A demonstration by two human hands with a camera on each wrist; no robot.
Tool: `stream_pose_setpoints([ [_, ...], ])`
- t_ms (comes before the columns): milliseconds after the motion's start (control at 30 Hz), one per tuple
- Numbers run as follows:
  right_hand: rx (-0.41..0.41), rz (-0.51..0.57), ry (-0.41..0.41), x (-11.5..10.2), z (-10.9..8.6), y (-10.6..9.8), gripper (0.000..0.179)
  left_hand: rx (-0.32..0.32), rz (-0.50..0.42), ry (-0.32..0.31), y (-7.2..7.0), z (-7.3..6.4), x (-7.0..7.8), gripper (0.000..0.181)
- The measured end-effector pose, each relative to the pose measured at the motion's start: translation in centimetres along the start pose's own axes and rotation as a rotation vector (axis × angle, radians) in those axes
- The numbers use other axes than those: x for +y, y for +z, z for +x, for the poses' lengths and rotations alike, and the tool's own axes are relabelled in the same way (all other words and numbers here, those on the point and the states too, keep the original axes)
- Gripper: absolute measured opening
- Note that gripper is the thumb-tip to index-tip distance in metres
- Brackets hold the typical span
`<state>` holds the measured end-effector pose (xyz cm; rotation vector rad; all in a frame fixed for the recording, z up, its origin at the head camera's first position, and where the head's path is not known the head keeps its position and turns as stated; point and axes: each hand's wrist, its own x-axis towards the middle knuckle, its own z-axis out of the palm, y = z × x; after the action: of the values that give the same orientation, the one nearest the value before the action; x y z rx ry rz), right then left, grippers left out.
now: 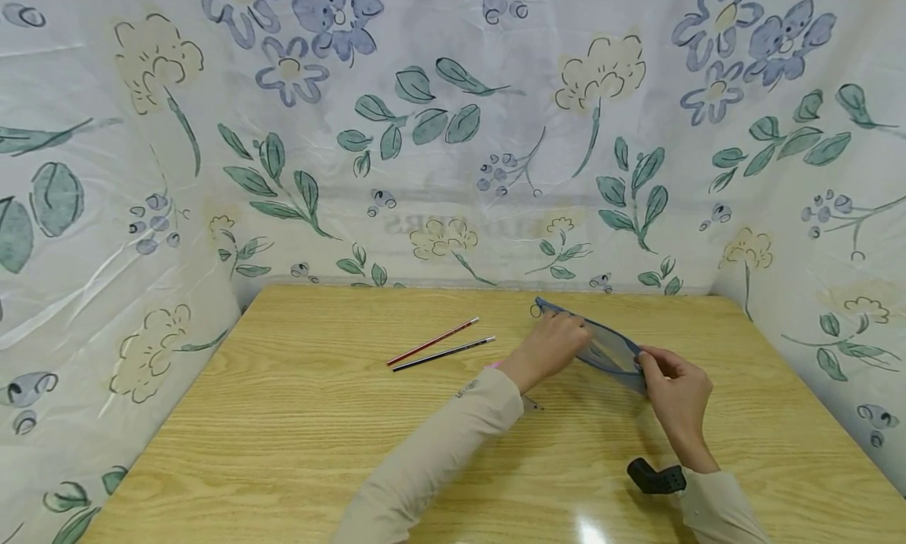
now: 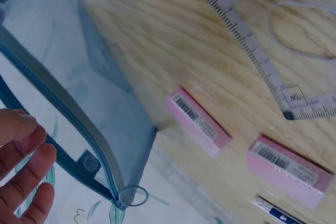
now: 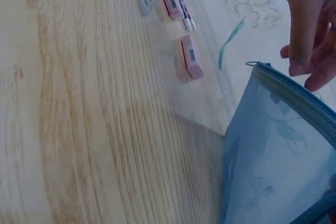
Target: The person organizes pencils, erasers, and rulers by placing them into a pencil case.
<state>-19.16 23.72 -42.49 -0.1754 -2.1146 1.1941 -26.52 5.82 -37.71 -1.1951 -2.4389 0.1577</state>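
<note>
A blue translucent mesh zip pouch (image 1: 616, 354) is held up above the table's right side, with its zipper edge on top. My right hand (image 1: 678, 387) pinches its near right end between thumb and fingers. Over the far part of the zipper edge is my left hand (image 1: 555, 341). In the left wrist view, the left hand's loosely bent fingers (image 2: 31, 174) are beside the parted zipper edges and hold nothing visible. A zipper pull ring (image 2: 135, 196) hangs at the pouch's far corner. The right hand's fingers are mostly out of the right wrist view.
Two pink-sleeved erasers (image 2: 198, 120) (image 2: 287, 171) and a clear set square (image 2: 252, 51) lie beside the pouch. A red pencil (image 1: 433, 341) and a dark pencil (image 1: 443, 354) lie left of my left arm. Floral sheeting (image 1: 453, 174) surrounds the wooden table (image 1: 283, 434).
</note>
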Motion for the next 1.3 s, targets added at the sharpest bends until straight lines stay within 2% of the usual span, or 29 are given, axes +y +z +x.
stream_pose_setpoints([
  [167,0.012,0.005,0.005,-0.1,0.2,0.0,0.014,0.013,-0.025,-0.014,-0.2,-0.5,-0.8,0.022],
  [400,0.034,0.004,0.005,-0.1,0.4,0.0,0.016,0.047,-0.021,-0.041,-0.1,-1.5,-1.9,0.016],
  [633,0.058,0.006,-0.008,0.0,0.6,0.0,0.016,-0.026,-0.053,-0.082,-0.3,-2.6,-2.6,0.019],
  [867,0.066,0.037,0.006,0.1,0.7,0.0,0.017,0.017,-0.075,-0.117,-0.5,-3.7,-3.2,0.022],
  [1300,0.058,0.045,0.039,0.1,0.9,0.3,0.018,-0.056,-0.139,-0.19,-0.7,-6.0,-4.1,0.021],
])
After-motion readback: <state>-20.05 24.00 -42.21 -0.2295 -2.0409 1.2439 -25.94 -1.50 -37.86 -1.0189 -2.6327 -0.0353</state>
